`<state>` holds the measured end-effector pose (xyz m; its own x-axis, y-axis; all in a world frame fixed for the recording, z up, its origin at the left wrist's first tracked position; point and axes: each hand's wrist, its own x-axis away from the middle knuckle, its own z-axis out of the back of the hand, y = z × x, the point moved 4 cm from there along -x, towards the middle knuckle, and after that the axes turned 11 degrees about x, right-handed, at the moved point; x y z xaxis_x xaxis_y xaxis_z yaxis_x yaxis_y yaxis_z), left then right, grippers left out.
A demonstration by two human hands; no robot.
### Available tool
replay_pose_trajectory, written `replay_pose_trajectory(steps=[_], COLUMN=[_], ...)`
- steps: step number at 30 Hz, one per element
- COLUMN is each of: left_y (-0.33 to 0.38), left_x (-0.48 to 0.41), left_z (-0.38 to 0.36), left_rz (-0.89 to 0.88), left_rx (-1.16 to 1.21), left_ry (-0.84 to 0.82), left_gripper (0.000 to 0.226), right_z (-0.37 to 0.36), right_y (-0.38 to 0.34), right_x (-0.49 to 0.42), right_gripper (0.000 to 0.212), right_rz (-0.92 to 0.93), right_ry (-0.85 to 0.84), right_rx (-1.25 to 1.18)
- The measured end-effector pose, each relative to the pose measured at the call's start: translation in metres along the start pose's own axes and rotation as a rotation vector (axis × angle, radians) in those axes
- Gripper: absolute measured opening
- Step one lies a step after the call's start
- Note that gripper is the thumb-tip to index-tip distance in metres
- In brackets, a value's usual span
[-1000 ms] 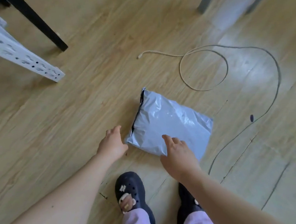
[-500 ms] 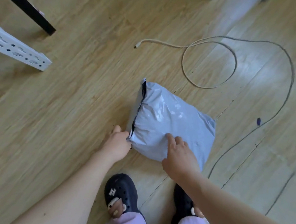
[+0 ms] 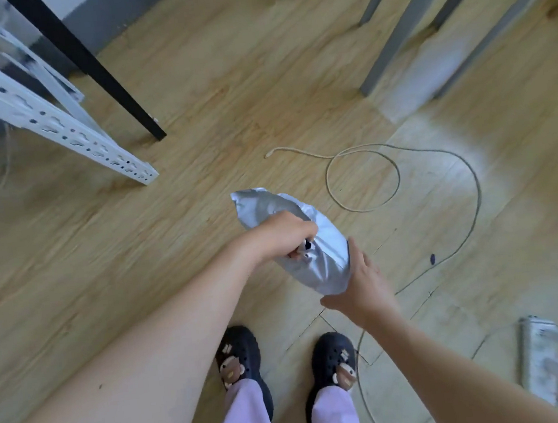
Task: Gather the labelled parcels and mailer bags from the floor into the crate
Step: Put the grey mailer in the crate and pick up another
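Above the floor [image 3: 201,202], left hand [image 3: 280,237] grips mailer bag [image 3: 328,268]; right hand [image 3: 364,281] touches it.

grey mailer bag [image 3: 324,261], crumpled, lifted off floor

Mailer bag [image 3: 325,268] btwn L hand [image 3: 282,237], R hand [image 3: 364,283]

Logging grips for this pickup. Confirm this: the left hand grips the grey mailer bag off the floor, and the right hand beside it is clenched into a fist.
One error. The head view shows the right hand open, fingers straight against the lower end of the grey mailer bag, not clenched. The rest holds: the left hand grips the bag off the floor.
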<state>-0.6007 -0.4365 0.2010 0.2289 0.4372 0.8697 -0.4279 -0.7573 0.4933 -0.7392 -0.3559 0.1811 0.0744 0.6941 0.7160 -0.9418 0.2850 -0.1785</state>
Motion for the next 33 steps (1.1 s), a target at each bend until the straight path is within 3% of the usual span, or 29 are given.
replay_pose_trajectory(steps=[3, 8, 10, 13, 16, 18, 21, 24, 26, 29, 32, 33], left_y=[0.032, 0.058, 0.066, 0.075, 0.064, 0.044, 0.007, -0.015, -0.027, -0.035, -0.035, -0.037], left_x=[0.037, 0.074, 0.086, 0.105, 0.124, 0.136, 0.149, 0.16, 0.161, 0.172, 0.191, 0.2], left_z=[0.014, 0.019, 0.02, 0.029, 0.056, 0.072, 0.077, 0.071, 0.064, 0.056, 0.055, 0.058], left_rz=[-0.022, -0.034, -0.068, -0.195, -0.332, -0.33, -0.243, -0.16, -0.102, -0.116, -0.216, -0.247], left_rx=[0.123, 0.394, 0.467, 0.553, 0.549, 0.556, 0.605, 0.653, 0.649, 0.801, 0.893, 0.903], left_ry=[0.02, 0.064, 0.097, 0.189, 0.47, 0.637, 0.759, 0.69, 0.603, 0.476, 0.373, 0.394], left_gripper=[0.02, 0.025, 0.026, 0.025, 0.017, 0.013, 0.04, 0.087, 0.099, 0.085, 0.074, 0.076], right_z=[0.036, 0.085, 0.099, 0.112, 0.125, 0.135, 0.151, 0.166, 0.175, 0.187, 0.191, 0.19], right_y=[-0.011, -0.022, -0.024, -0.026, -0.025, -0.029, -0.04, -0.056, -0.067, -0.081, -0.094, -0.1], right_x=[0.01, 0.019, 0.024, 0.031, 0.036, 0.04, 0.047, 0.056, 0.064, 0.075, 0.085, 0.088], right_gripper=[0.107, 0.04, 0.024, 0.017, 0.016, 0.012, 0.012, 0.014, 0.016, 0.023, 0.007, 0.016], right_rz=[0.052, 0.034, 0.052, 0.079, 0.091, 0.106, 0.129, 0.148, 0.163, 0.184, 0.195, 0.192], right_ry=[0.121, 0.249, 0.277, 0.314, 0.279, 0.234, 0.192, 0.163, 0.151, 0.148, 0.111, 0.086], right_rx=[-0.059, -0.161, -0.114, -0.086, -0.13, -0.179, -0.219, -0.286, -0.371, -0.455, -0.623, -0.685])
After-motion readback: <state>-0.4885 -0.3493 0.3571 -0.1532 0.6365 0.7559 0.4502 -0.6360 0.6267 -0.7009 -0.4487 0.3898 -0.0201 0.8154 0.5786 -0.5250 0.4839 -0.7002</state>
